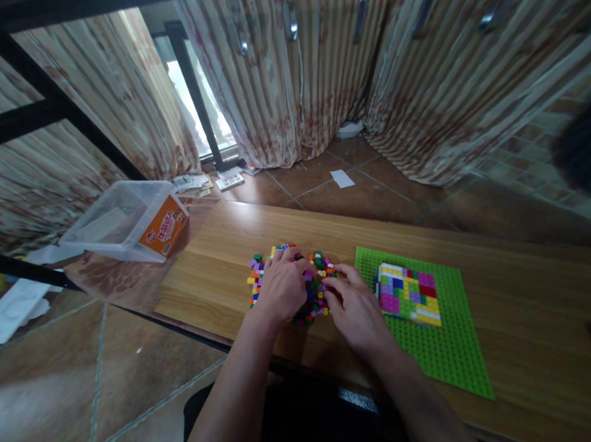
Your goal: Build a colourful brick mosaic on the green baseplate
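Observation:
A loose heap of small multicoloured toy building bricks (321, 263) lies on the wooden tabletop between my hands. My left hand (285, 285) rests over the left part of this heap, its fingers stretched out and loosely bent; bricks under the palm are hidden. At the heap's right edge is my right hand (353, 304), fingers curved and apart, the tips touching or close to the bricks. Whether a small brick sits between them is too fine to make out. Right of that hand, a rectangular block of joined bricks (409, 294) stands on a green studded baseplate (458, 344).
A clear plastic box (120, 222) with an orange label stands left of the wooden tabletop (198, 267). Papers (230, 179) and a white sheet (342, 179) lie beyond the table. Striped curtains (287, 81) hang behind. A dark frame bar (95, 143) crosses the left side.

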`<move>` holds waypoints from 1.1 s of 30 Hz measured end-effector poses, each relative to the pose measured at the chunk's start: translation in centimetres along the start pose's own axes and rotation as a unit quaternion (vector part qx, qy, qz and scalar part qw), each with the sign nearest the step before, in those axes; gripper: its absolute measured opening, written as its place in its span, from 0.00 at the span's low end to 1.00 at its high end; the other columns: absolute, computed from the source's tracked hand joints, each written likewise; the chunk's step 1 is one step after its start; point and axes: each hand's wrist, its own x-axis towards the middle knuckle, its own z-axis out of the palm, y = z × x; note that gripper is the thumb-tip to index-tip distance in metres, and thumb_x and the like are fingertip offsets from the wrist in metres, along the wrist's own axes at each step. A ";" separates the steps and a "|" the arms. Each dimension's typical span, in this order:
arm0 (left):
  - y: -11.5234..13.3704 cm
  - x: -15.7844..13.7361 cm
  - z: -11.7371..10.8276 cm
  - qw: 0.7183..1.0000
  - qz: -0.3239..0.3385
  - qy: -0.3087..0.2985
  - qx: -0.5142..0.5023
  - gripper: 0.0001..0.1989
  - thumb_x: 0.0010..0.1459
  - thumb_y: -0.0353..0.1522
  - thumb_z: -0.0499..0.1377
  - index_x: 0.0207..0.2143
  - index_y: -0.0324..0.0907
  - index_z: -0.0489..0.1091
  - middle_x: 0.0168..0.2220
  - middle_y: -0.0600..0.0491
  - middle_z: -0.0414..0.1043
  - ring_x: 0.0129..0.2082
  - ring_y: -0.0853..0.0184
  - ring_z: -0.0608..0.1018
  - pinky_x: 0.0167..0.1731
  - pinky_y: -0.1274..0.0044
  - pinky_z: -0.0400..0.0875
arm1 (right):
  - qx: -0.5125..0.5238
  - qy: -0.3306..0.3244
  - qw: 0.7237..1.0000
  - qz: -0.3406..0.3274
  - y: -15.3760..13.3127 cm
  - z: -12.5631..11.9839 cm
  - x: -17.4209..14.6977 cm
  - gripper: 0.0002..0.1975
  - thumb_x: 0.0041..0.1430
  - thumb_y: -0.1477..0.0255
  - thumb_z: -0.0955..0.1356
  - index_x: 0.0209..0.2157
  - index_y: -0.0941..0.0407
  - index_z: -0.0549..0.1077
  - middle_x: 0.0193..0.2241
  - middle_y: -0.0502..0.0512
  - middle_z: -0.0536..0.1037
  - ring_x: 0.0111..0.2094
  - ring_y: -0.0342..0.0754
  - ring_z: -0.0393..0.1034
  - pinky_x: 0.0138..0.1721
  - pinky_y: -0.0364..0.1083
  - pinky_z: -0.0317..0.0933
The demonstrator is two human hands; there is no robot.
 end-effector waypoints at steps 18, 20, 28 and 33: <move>0.5 0.1 -1.1 0.942 -0.015 0.031 -0.334 0.04 0.56 0.30 0.56 0.31 0.40 0.70 0.31 0.53 0.72 0.33 0.68 0.73 0.37 0.75 0.68 | 0.262 0.064 0.960 0.075 -0.6 -0.2 0.4 0.12 0.57 0.65 0.67 0.41 0.54 0.76 0.39 0.57 0.77 0.38 0.49 0.72 0.39 0.49 0.68; 1.2 0.1 -1.1 0.894 -0.021 0.015 -0.447 0.04 0.56 0.31 0.57 0.31 0.39 0.69 0.28 0.54 0.72 0.30 0.70 0.73 0.33 0.78 0.68 | 0.360 0.062 0.925 0.105 -1.0 -0.2 0.5 0.12 0.56 0.64 0.68 0.40 0.54 0.76 0.34 0.54 0.78 0.34 0.47 0.72 0.35 0.47 0.68; 2.6 0.0 -0.9 0.820 -0.058 -0.016 -0.569 0.09 0.52 0.35 0.61 0.33 0.38 0.71 0.28 0.53 0.73 0.28 0.70 0.74 0.32 0.78 0.69 | 0.458 0.080 0.871 0.160 -1.8 -0.5 0.6 0.11 0.51 0.63 0.71 0.32 0.56 0.77 0.22 0.47 0.75 0.23 0.42 0.67 0.26 0.42 0.64; 2.3 -0.1 -0.9 0.804 -0.085 -0.020 -0.589 0.10 0.50 0.36 0.63 0.28 0.37 0.72 0.25 0.54 0.72 0.25 0.73 0.71 0.27 0.81 0.66 | 0.475 0.071 0.862 0.164 -1.9 -0.6 0.3 0.11 0.50 0.62 0.72 0.31 0.55 0.78 0.22 0.48 0.77 0.24 0.43 0.70 0.26 0.43 0.66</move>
